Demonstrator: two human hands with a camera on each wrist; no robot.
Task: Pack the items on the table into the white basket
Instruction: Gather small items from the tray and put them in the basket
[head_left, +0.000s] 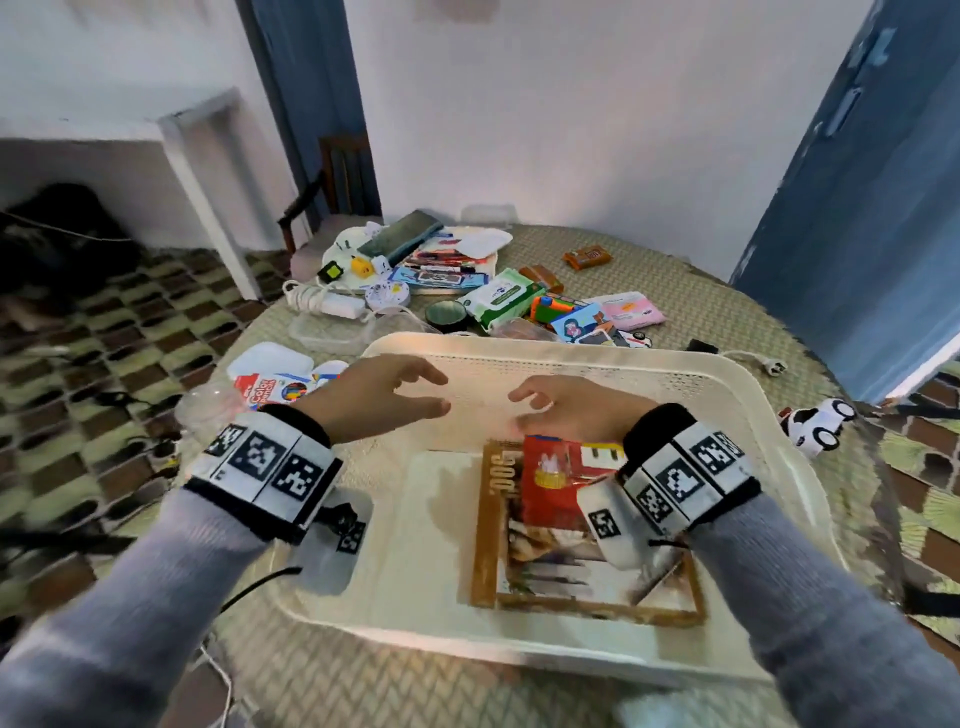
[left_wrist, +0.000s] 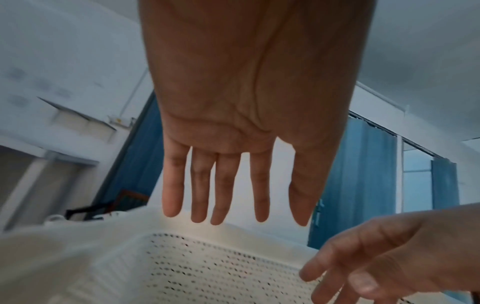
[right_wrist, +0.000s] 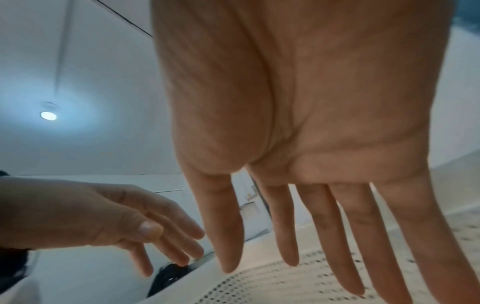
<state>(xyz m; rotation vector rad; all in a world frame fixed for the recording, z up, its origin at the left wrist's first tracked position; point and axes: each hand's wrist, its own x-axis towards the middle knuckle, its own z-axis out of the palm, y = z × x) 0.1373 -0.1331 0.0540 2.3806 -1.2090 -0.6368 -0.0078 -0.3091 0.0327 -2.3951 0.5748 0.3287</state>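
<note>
Fingers (left_wrist: 228, 185) of the left hand (head_left: 374, 397) straight and slightly spread, holding nothing, above the near-left part of the white basket (head_left: 748, 364). Same hand (right_wrist: 103, 216) seen low at the left edge from the right wrist, fingers loosely extended over the rim. Right hand (head_left: 576, 410) over the basket's middle, fingers (right_wrist: 332, 236) long, relaxed and apart, gripping nothing; its fingertips pointed toward the perforated far wall (left_wrist: 207, 267) of the basket.

Left of the basket, on the table (head_left: 675, 260): a pack of colour pencils (head_left: 275, 389) with a white lid-like piece just behind it, partly hidden by the left wrist. Further back on the left, a white charger with coiled cord (head_left: 332, 304), a clear plastic container (head_left: 332, 332), and a white tray (head_left: 343, 244) heaped with small items too blurred to tell.

Inside the basket, toward its right half, a brown-framed puzzle box (head_left: 587, 582) flat on the bottom, a red packet (head_left: 550, 483) on top of it, both partly under the right wrist.

Behind the basket, centre to right: a dark round tin (head_left: 445, 314), a green pack of wipes (head_left: 501, 296), a colourful toy (head_left: 553, 306), a pink pack (head_left: 631, 306), an orange wrapper (head_left: 587, 255) set well apart near the far edge. Right of the basket, a black-and-white toy car (head_left: 818, 423) just beside the rim.
</note>
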